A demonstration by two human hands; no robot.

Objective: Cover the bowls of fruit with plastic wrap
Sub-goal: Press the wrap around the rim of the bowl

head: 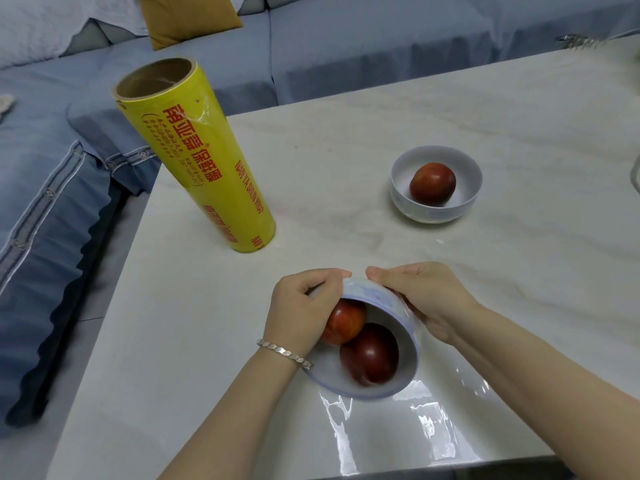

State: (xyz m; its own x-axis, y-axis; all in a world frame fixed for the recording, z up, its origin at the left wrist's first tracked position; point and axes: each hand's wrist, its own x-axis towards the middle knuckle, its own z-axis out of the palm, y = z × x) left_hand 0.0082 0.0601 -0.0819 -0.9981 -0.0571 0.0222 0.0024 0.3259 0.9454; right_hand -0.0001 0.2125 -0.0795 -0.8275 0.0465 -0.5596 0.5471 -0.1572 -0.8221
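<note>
From the head view, the near bowl [410, 358] is tipped up on the counter [381, 116], its mouth turned toward the person, with two red fruits [369, 355] lying against its lower side. Both hands grip it. The left hand [304, 306] curls its fingers and thumb over the far-left rim, and the right hand [426, 299] clasps the outer wall on the right, so the thumbs nearly meet at the top edge. A loose sheet of plastic wrap [433, 427] glints on the counter just near of the bowl, and a shiny film seems to cling up the bowl's right wall (whether it already spans the mouth is hard to tell).

To the far left the yellow roll of wrap [207, 161] stands on end near the counter's corner. Well apart on the far right sits the far bowl [433, 213], upright and uncovered, holding one red fruit [433, 183]. A blue sofa [69, 202] lies beyond the counter.

This looks like the wrapping of the first bowl, with the film being drawn round the rim and pressed on. Next, the bowl likely needs setting level and the slack film smoothing under it without spilling the fruit. The far bowl will then need a fresh length from the roll.
</note>
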